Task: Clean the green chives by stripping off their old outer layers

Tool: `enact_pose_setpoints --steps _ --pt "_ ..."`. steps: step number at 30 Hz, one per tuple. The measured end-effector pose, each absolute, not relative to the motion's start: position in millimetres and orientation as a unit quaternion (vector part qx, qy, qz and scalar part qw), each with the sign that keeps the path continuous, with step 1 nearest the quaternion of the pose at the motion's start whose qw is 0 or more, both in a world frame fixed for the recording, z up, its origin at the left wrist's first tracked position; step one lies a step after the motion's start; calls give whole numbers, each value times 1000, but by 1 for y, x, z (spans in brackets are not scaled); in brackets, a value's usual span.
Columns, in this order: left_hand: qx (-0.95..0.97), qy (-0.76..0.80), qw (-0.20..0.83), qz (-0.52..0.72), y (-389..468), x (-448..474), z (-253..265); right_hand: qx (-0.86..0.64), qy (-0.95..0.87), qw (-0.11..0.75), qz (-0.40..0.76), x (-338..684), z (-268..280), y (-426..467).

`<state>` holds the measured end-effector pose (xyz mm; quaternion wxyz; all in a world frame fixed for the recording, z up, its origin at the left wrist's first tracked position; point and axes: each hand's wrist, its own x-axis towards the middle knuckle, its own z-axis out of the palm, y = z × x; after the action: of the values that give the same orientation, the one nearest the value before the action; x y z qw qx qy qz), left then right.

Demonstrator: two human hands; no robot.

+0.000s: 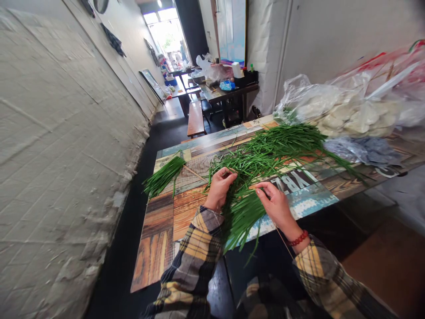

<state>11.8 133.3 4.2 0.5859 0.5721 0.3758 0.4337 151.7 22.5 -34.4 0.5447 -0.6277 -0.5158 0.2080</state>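
My left hand (221, 188) is closed in a pinch, thumb against fingers, at the edge of the loose chives; what it holds, if anything, is too small to make out. To its right, my right hand (275, 203) pinches a thin wooden skewer (283, 240), whose tail comes out below the palm. Beneath and between both hands lies a bundle of green chives (245, 215), its ends hanging over the table's near edge. Farther left rests another chive bundle (164, 176) with a wooden skewer (195, 173) sticking out. A large pile of loose chives (282, 144) lies beyond my hands.
The patterned table (159, 230) ends close to my body. Plastic bags with pale flat pieces (357, 117) stand at its right, beside a grey crumpled bag (363, 149). A white brick wall (59, 146) runs along the left. Behind are a bench (196, 117) and another cluttered table (215, 92).
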Motion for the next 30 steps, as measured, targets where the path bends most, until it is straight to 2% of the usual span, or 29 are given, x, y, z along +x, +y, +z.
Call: enact_pose_setpoints --steps 10,23,30 --pt "609 364 560 428 134 13 5 -633 -519 537 205 152 -35 23" --pt "737 340 517 271 126 19 5 -638 -512 538 203 154 -33 23" --pt "786 283 494 241 124 19 4 -633 -513 542 205 155 -33 24"
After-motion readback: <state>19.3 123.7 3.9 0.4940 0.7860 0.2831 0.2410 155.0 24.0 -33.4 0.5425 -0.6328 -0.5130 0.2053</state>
